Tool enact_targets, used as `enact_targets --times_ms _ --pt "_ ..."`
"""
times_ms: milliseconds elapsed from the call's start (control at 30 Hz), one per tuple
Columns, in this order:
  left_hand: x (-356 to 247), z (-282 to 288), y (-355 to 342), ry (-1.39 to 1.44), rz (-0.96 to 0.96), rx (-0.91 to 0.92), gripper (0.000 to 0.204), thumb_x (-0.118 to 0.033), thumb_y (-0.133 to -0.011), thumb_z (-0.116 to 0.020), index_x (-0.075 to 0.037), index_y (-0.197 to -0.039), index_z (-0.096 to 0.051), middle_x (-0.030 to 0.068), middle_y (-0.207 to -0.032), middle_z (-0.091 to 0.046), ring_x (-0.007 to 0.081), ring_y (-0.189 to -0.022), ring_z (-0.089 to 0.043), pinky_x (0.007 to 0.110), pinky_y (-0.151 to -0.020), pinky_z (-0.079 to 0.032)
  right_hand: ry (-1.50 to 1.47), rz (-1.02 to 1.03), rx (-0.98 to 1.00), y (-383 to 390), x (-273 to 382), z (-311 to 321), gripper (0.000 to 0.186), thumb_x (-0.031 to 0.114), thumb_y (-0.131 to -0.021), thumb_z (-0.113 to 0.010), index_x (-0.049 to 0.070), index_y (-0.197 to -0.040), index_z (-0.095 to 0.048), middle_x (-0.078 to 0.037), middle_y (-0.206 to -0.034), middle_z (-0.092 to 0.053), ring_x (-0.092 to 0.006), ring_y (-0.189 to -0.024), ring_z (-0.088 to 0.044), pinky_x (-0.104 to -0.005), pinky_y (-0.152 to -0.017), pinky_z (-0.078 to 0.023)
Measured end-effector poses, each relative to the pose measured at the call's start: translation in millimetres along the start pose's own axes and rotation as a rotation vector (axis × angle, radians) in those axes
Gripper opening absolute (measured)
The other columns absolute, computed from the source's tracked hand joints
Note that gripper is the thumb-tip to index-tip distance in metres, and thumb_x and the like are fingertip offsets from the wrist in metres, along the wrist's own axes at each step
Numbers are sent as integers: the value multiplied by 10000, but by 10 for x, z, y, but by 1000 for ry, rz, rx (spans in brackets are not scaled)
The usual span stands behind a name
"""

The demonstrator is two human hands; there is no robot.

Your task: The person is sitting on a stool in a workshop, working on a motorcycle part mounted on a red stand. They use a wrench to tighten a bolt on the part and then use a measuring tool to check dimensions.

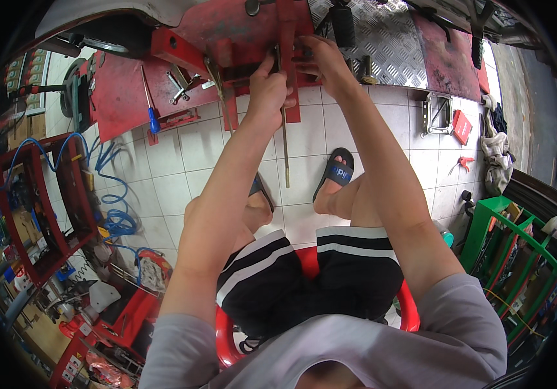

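My left hand point(269, 94) is closed around a long thin metal rod point(286, 155), which hangs down below it beside a red steel upright point(287, 23) of a red fixture. My right hand point(324, 65) is at the right side of that upright with fingers curled; what they grip is partly hidden. A second thin metal piece point(220, 91) hangs from the fixture to the left of my left hand. A red block with a hole point(173, 48) juts out further left.
A red bench point(116, 91) holds a blue-handled screwdriver point(153, 120) and wrenches point(178, 87). Diamond-plate metal point(395, 52) lies right. A blue hose point(116, 214) coils by red equipment at left. A green rack point(505, 240), red case point(461, 126) and cloths point(496, 155) stand or lie at right.
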State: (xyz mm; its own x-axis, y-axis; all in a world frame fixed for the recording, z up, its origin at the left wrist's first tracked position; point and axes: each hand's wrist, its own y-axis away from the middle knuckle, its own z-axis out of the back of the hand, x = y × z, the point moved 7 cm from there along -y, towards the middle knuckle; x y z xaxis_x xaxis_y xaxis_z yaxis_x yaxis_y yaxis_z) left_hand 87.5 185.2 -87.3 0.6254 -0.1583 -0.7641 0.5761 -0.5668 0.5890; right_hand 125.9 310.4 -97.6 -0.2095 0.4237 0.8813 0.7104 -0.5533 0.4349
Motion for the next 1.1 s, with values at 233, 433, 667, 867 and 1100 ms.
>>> enact_targets --times_ms 233,433,667,867,1100 --pt "15 7 -13 11 20 -4 491 10 -914 -391 -161 -1373 -425 -6 -909 -487 83 -631 -377 234 -493 -318 -34 -39 2 -28 -38 31 360 234 -934 -450 20 -1193 -581 -97 -1173 -602 -238 -938 -618 -350 -840 -484" --pt "-13 -2 17 -11 9 2 526 6 -919 -387 -174 -1412 -397 -11 -913 -487 81 -629 -376 237 -498 -326 -44 3 -14 -16 -5 21 325 195 -933 -476 12 -1179 -581 -99 -1127 -621 -212 -931 -623 -328 -822 -490" --pt "-21 -24 22 -2 11 23 528 8 -919 -385 -174 -1414 -395 -10 -908 -479 83 -624 -373 239 -495 -324 -105 135 -56 -82 -7 77 275 117 -884 -564 -7 -1128 -586 -102 -983 -657 -176 -845 -645 -293 -732 -514" --pt "-18 -12 20 5 12 21 539 9 -920 -384 -175 -1427 -373 -2 -905 -463 85 -621 -373 239 -495 -322 -166 173 -32 -115 -40 75 259 66 -869 -610 -1 -1118 -581 -84 -963 -658 -161 -838 -647 -274 -718 -522" --pt "16 5 0 -8 21 -7 553 2 -928 -383 -179 -1449 -336 7 -921 -451 91 -619 -374 245 -503 -326 -84 208 -17 -181 -118 68 251 -36 -811 -665 5 -1054 -615 -63 -973 -656 -134 -858 -639 -239 -724 -513"
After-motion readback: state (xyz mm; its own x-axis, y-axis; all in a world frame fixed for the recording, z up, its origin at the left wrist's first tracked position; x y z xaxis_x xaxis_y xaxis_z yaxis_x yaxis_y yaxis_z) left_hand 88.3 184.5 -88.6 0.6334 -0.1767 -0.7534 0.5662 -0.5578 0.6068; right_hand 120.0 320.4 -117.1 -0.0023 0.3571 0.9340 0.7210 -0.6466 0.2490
